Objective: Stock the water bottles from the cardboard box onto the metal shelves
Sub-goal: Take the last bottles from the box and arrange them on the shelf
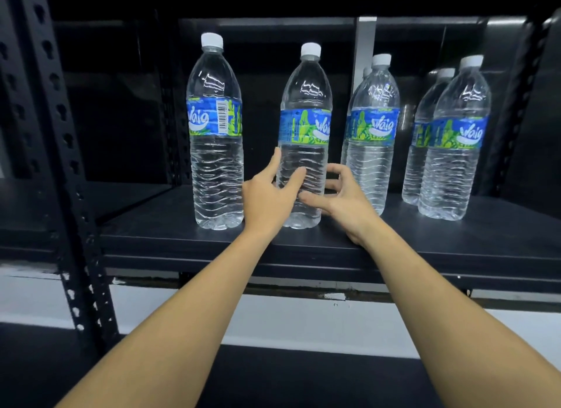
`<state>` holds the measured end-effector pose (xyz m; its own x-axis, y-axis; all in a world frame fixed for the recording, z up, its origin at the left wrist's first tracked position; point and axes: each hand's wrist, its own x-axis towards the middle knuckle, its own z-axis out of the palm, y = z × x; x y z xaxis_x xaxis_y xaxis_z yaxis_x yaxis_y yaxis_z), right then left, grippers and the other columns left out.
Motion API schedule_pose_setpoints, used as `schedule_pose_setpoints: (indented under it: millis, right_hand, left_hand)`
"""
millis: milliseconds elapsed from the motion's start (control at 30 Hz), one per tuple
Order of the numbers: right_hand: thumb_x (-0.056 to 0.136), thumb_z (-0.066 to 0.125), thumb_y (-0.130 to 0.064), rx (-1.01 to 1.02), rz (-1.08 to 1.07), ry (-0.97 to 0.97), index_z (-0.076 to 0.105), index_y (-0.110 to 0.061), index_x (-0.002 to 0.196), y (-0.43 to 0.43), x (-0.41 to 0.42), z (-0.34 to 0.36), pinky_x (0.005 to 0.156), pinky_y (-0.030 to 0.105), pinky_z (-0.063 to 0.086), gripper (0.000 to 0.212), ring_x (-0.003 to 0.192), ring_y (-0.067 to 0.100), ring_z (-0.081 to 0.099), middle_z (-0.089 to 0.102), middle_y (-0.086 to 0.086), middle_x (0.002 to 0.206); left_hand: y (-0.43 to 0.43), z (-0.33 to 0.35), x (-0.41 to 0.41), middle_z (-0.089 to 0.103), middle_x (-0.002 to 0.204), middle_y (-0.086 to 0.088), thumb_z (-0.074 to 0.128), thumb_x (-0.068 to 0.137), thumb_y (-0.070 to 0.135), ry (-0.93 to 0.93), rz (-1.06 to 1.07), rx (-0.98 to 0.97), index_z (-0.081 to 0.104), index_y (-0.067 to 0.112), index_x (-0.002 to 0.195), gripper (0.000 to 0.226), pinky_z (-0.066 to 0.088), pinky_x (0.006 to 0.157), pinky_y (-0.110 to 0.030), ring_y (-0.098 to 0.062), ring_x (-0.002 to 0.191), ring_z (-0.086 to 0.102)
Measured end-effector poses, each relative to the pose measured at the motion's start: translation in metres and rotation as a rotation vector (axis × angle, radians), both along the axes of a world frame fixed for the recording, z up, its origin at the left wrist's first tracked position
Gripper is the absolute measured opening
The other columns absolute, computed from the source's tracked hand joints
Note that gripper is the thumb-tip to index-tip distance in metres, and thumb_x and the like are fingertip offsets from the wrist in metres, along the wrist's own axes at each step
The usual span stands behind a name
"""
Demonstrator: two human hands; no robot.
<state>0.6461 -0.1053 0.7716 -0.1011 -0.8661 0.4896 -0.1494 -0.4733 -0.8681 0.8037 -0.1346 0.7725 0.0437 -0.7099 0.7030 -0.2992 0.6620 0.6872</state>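
Several clear water bottles with white caps and blue-green labels stand upright on a black metal shelf (158,225). The second bottle from the left (305,104) stands on the shelf between my hands. My left hand (268,195) touches its lower left side, fingers straight and thumb across its front. My right hand (344,199) cups loosely at its lower right, thumb low in front and curled fingers just off its edge. The leftmost bottle (217,134) stands close by. The cardboard box is out of view.
To the right stand a pair of bottles (375,128), one behind the other, and another pair (458,134) further right. A perforated black upright (60,134) frames the shelf's left side. The shelf's left part and back are dark. A white wall shows below the shelf.
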Motion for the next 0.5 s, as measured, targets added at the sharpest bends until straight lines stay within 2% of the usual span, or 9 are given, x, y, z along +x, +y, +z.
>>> schedule_pose_setpoints:
  millis: [67,100,167,200,300,400,433,500]
  right_hand:
    - [0.067,0.095,-0.017,-0.03,-0.043,0.014,0.048,-0.025,0.126,0.0016,0.0009,0.0007,0.09,0.054,0.059,0.076,0.097,0.032,0.074,0.066,0.01,0.119]
    - [0.067,0.095,-0.015,-0.04,-0.052,0.018,0.047,-0.024,0.126,0.0021,0.0008,0.001,0.089,0.053,0.06,0.076,0.096,0.032,0.074,0.065,0.01,0.12]
    - [0.068,0.094,-0.013,-0.043,-0.045,0.014,0.046,-0.025,0.13,0.0022,-0.0009,0.0016,0.088,0.049,0.061,0.08,0.097,0.031,0.073,0.062,0.008,0.12]
    - [0.069,0.094,-0.013,-0.032,-0.035,0.014,0.044,-0.026,0.135,0.0022,-0.0023,0.0018,0.088,0.046,0.061,0.084,0.099,0.03,0.072,0.06,0.008,0.122]
    - [0.074,0.091,-0.012,0.022,0.013,0.047,0.04,-0.028,0.151,0.002,-0.003,0.0022,0.091,0.035,0.058,0.094,0.104,0.022,0.068,0.06,0.004,0.125]
    - [0.076,0.088,-0.005,0.02,0.074,0.016,0.05,-0.024,0.143,-0.0002,-0.0025,-0.0004,0.093,0.038,0.059,0.079,0.108,0.025,0.071,0.067,0.007,0.122]
    - [0.076,0.088,-0.005,0.024,0.072,-0.005,0.05,-0.023,0.139,-0.0011,-0.0027,-0.001,0.094,0.04,0.059,0.076,0.108,0.026,0.072,0.069,0.007,0.12]
    - [0.072,0.092,-0.01,0.032,0.037,-0.013,0.051,-0.025,0.131,-0.0015,-0.0029,-0.0012,0.093,0.042,0.06,0.074,0.104,0.025,0.073,0.07,0.008,0.115]
  left_hand:
    - [0.0009,0.0017,-0.001,0.063,0.09,0.021,0.07,0.087,0.063,-0.022,-0.029,0.051,0.037,0.038,0.158,0.083,0.038,0.081,0.001,0.019,0.076,0.054]
    - [0.0013,0.002,-0.0013,0.068,0.107,0.02,0.071,0.084,0.067,-0.017,-0.051,0.072,0.034,0.038,0.159,0.088,0.042,0.091,-0.005,0.017,0.093,0.059]
    - [-0.0002,0.0023,-0.0004,0.057,0.149,0.012,0.072,0.078,0.073,0.011,-0.094,0.105,0.03,0.038,0.16,0.099,0.042,0.114,-0.027,0.0,0.133,0.052]
    - [-0.0007,0.0022,0.0,0.052,0.153,0.013,0.074,0.077,0.071,0.021,-0.117,0.115,0.03,0.038,0.161,0.101,0.04,0.117,-0.032,0.0,0.137,0.048]
    - [-0.0029,0.0017,0.0003,0.067,0.129,0.027,0.081,0.077,0.061,0.03,-0.187,0.094,0.044,0.042,0.151,0.085,0.051,0.109,-0.035,0.008,0.12,0.06]
    - [-0.0053,0.0032,0.0009,0.071,0.115,0.031,0.079,0.081,0.056,0.036,-0.221,0.103,0.053,0.048,0.137,0.062,0.053,0.105,-0.037,0.008,0.112,0.065]
    - [-0.006,0.0037,0.0012,0.069,0.113,0.036,0.078,0.084,0.055,0.035,-0.232,0.116,0.052,0.049,0.138,0.06,0.052,0.106,-0.032,0.015,0.11,0.062]
    - [-0.0053,0.005,0.0009,0.063,0.117,0.042,0.077,0.083,0.06,0.031,-0.259,0.154,0.045,0.042,0.15,0.076,0.045,0.105,-0.02,0.024,0.113,0.054]
